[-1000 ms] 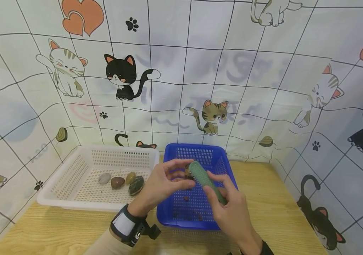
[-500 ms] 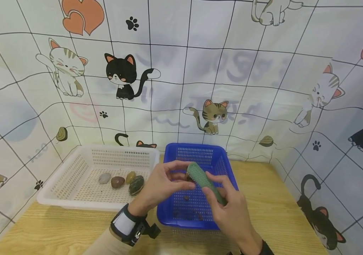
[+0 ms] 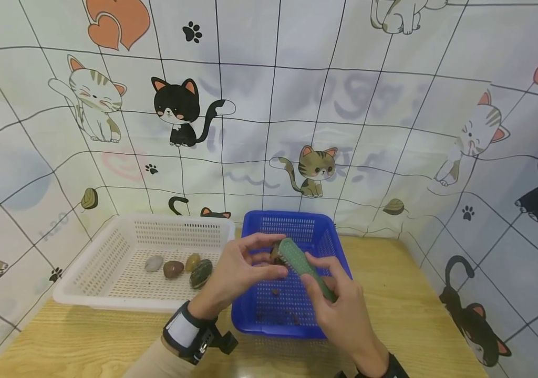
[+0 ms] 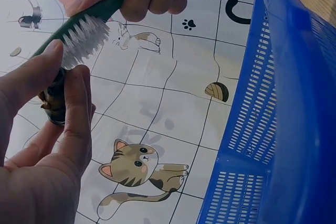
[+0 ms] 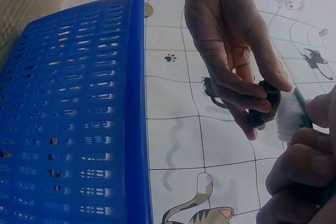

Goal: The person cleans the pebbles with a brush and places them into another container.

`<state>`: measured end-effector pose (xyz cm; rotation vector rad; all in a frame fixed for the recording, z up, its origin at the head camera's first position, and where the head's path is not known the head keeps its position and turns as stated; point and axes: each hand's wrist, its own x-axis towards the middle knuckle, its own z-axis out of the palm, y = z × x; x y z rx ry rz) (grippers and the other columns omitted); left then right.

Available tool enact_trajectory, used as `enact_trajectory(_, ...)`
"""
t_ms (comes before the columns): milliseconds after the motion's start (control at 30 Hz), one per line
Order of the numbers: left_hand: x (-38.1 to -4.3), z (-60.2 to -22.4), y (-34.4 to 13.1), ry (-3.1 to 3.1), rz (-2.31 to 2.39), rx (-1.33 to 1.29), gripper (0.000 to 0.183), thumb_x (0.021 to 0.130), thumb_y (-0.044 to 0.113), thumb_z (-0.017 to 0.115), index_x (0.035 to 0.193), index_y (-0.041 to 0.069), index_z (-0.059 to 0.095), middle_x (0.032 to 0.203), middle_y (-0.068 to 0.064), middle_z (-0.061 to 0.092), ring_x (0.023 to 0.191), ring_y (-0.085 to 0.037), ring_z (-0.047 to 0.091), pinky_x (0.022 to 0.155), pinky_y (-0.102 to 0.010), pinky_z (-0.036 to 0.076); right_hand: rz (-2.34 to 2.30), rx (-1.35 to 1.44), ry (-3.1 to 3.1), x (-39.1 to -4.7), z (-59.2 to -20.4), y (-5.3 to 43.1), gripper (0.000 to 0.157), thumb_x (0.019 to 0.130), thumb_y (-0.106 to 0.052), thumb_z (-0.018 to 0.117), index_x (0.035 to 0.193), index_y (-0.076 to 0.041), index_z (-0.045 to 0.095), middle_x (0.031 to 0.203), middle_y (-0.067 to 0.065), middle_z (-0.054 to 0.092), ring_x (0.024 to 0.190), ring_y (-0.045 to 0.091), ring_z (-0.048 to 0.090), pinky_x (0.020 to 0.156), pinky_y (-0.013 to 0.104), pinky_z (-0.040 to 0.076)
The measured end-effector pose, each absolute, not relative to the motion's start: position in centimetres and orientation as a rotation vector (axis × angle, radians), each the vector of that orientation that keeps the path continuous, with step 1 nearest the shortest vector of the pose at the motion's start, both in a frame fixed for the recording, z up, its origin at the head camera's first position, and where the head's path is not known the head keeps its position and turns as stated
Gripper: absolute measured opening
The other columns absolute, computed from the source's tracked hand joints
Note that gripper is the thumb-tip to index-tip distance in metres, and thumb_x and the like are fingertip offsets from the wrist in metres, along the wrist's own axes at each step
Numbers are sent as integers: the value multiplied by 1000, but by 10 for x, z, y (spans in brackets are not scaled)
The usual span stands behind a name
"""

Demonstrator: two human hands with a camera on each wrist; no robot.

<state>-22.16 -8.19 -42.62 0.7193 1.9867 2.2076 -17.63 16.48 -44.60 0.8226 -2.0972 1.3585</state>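
Over the blue basket (image 3: 269,332), my left hand (image 3: 238,270) pinches a small dark stone (image 4: 54,100) with brown dirt on it between thumb and fingers. Gripped by its handle in my right hand (image 3: 347,312) is a green brush (image 3: 304,265). Its white bristles (image 4: 86,38) face the stone and meet its edge in the left wrist view. From the right wrist, the dark stone (image 5: 266,103) shows right beside the bristles (image 5: 290,116). Fingers and the brush head hide much of the stone in the head view.
Brown crumbs (image 3: 275,292) lie on the blue basket's floor. At the left, a white basket (image 3: 89,299) holds several stones, among them a dark green one (image 3: 200,274) and a reddish one (image 3: 173,269). Both baskets stand on a wooden table (image 3: 392,315) before a cat-patterned sheet (image 3: 250,105).
The brush head shifts slightly against the stone, and a bit more of the stone's brown side shows. Both hands keep their grips. The head view itself shifts a little.
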Motion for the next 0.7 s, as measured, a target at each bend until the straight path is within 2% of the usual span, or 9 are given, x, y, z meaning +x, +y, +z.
enact_trajectory(167, -221, -427, -80, 2034, 2162, 728, 64, 93, 2, 97, 153, 7, 75, 139, -15, 83, 106, -15, 87, 88, -33, 75, 1365, 874, -2074, -177, -447, 164, 45, 108, 11, 72, 149, -5, 68, 52, -7, 50, 50, -21, 28, 38, 4, 28)
enact_trajectory(300, -221, -427, -80, 2049, 2117, 755, 63, 91, 1, 98, 150, 3, 76, 120, -18, 88, 96, -15, 87, 76, -34, 74, 1370, 845, -2073, -177, -446, 163, 41, 108, 10, 72, 147, -5, 70, 51, -7, 48, 50, -20, 28, 38, 4, 27)
enact_trajectory(400, -221, -427, -80, 2043, 2105, 784, 61, 91, -1, 97, 148, 2, 76, 113, -18, 89, 91, -15, 87, 72, -34, 73, 1392, 811, -2080, -177, -444, 163, 37, 110, 8, 71, 145, -5, 71, 50, -7, 47, 48, -20, 29, 37, 5, 27)
enact_trajectory(500, -220, -427, -81, 2043, 2102, 806, 62, 92, -1, 97, 150, 3, 75, 115, -17, 88, 91, -15, 87, 72, -34, 73, 1424, 781, -2093, -178, -442, 164, 33, 111, 6, 71, 142, -5, 72, 49, -6, 46, 47, -19, 29, 37, 6, 27)
enact_trajectory(700, -220, -427, -81, 2059, 2153, 744, 66, 94, 4, 97, 155, 11, 73, 134, -13, 82, 100, -14, 84, 81, -30, 73, 1486, 738, -2138, -178, -441, 169, 28, 115, 1, 69, 142, -6, 71, 51, -9, 44, 46, -17, 29, 36, 8, 27)
